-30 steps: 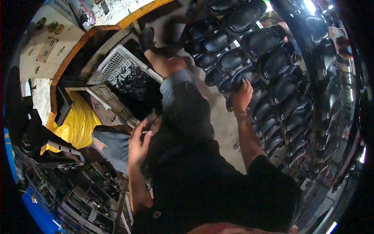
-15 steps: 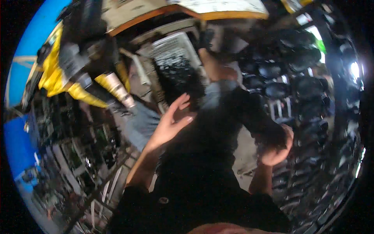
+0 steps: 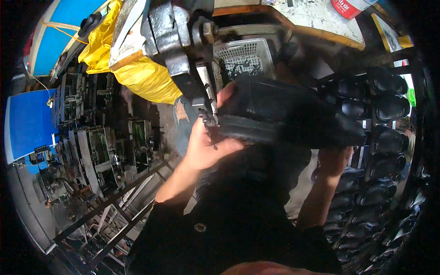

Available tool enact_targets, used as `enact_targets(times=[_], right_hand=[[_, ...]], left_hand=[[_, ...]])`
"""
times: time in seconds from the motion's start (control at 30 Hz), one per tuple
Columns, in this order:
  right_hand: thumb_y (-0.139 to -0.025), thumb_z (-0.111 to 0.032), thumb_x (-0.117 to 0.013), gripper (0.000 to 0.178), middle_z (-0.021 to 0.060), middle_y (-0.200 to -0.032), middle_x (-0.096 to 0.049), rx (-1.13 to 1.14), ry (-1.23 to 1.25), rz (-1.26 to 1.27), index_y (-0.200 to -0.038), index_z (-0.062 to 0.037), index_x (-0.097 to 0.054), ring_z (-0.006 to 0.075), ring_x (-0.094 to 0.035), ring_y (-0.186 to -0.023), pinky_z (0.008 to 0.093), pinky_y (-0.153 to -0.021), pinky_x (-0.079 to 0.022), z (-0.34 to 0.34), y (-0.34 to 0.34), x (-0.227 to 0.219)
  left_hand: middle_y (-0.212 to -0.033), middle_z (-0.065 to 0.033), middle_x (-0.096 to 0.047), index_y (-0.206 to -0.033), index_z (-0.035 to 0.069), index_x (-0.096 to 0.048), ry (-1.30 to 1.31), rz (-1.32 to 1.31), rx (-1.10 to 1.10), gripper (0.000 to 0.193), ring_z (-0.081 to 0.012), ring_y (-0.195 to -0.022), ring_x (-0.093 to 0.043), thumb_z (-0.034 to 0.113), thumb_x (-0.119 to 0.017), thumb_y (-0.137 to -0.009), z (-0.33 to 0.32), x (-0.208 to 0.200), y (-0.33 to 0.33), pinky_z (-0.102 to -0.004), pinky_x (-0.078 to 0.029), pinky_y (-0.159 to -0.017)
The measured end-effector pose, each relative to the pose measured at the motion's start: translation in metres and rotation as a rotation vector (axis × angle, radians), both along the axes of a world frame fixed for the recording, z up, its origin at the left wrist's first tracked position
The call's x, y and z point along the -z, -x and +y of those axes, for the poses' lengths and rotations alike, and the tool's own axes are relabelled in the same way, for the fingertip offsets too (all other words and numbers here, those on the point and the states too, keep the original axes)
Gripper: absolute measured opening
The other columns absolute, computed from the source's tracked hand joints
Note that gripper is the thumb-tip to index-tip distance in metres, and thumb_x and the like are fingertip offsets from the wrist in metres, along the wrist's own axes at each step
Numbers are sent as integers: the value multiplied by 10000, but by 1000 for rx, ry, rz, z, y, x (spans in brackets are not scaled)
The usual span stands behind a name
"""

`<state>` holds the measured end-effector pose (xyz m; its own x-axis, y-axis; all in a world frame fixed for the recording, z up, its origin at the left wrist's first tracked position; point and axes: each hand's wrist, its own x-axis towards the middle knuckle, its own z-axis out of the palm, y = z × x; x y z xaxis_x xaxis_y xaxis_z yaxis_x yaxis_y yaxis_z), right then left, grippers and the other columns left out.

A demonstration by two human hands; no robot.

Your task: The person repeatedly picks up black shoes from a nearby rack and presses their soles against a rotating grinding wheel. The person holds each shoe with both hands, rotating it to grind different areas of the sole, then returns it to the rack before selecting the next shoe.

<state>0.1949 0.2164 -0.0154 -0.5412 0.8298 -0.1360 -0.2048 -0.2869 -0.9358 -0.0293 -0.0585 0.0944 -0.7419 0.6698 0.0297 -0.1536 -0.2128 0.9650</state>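
Observation:
A black boot [image 3: 284, 107] lies across the space before me, held level between both hands. My left hand [image 3: 206, 149] wraps round its left end, thumb on the near side and fingers mostly hidden beyond it. At the right end my right hand [image 3: 333, 159] grips from below, its fingers partly in shadow. A dark metal machine head [image 3: 172, 36] reaches down from above. The slim metal tip [image 3: 208, 117] of that machine is at the boot's left end, beside my left hand; whether it touches the boot I cannot tell.
Behind the boot stands a white plastic basket [image 3: 250, 52] with dark scraps. Racks of black footwear [image 3: 387, 110] fill the right side. A yellow sheet [image 3: 146, 80] hangs beside the machine. Metal frames [image 3: 110, 206] stand at left. A red and white tub [image 3: 350, 7] sits on the worktable [image 3: 316, 23].
My left hand, open and empty before, has closed on the boot's left end. The boot has swung up beside the machine tip. My view has shifted, and the machine head appears larger.

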Motion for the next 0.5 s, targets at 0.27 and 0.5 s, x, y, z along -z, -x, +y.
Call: enact_targets(times=[0.27, 0.5], right_hand=[[-900, -250, -711, 530, 109, -1274, -624, 125, -371, -4, -1325, 14, -534, 237, -626, -1108, 389, -1014, -471, 6, 25, -76], [-879, -260, -720, 580, 130, -1284, -609, 18, -531, 70, -1343, 21, -513, 261, -603, -1146, 413, -1022, -465, -2, 52, -131]], left_hand=[[-1627, -194, -174, -1543, -1, -220, -198, -46, -36, 1075, -324, -1492, -220, 229, -883, -728, -1, 24, 7, -447, -232, -1185], [-1503, -129, -415, -1548, 45, -239, -331, -412, -154, 1033, -240, -1323, -478, 67, -857, -721, -12, 30, 3, -385, -397, -1097]])
